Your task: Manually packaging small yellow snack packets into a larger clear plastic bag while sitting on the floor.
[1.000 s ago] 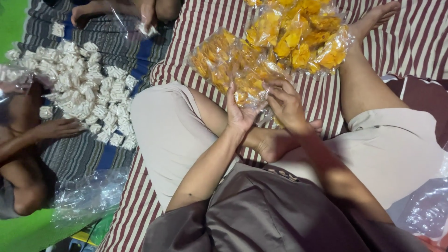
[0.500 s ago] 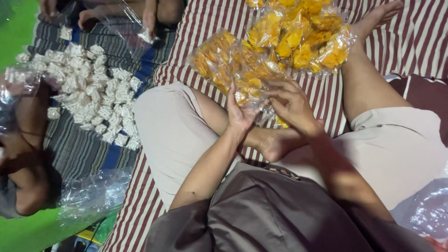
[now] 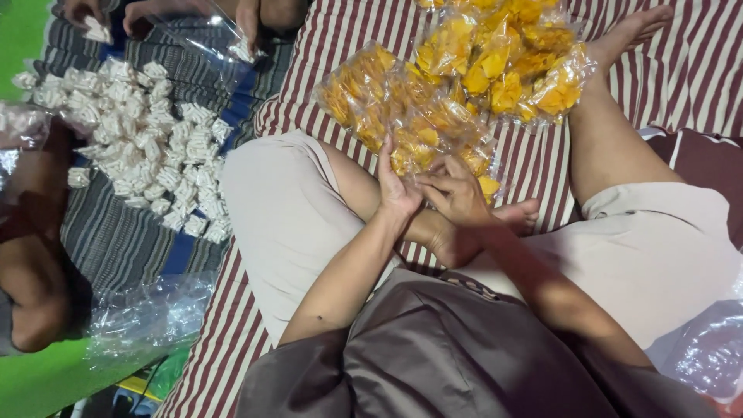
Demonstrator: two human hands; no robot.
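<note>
A clear bag of yellow chips (image 3: 422, 151) is held between both hands, just in front of the crossed legs, on a red-and-white striped mat (image 3: 696, 70). The left hand (image 3: 397, 190) is pressed with an open palm and upright fingers against the bag's left side. The right hand (image 3: 458, 193) is curled onto the bag's lower edge from the right, with its fingers bent over the plastic. The two hands are close together, nearly touching, with the bag clamped between them; whether the bag is lifted clear of the mat cannot be told.

Just beyond the bag, more bags of the same chips are heaped in a pile (image 3: 503, 66), touching the held one and spread toward the outstretched foot (image 3: 631, 27) to the right of it. Beneath the bag, the other foot (image 3: 518, 217) is tucked under the right wrist. Beige shorts (image 3: 282, 213) are seen on both thighs, nearer than the bag.

Well to the left of the bag, many small white packets (image 3: 147, 143) are scattered over a dark striped cloth (image 3: 116, 240). Another person's hands (image 3: 147, 11) are seen beyond the packets, on a clear bag. A crumpled sheet of plastic (image 3: 147, 317) is lying nearer than the packets, far left of the bag.
</note>
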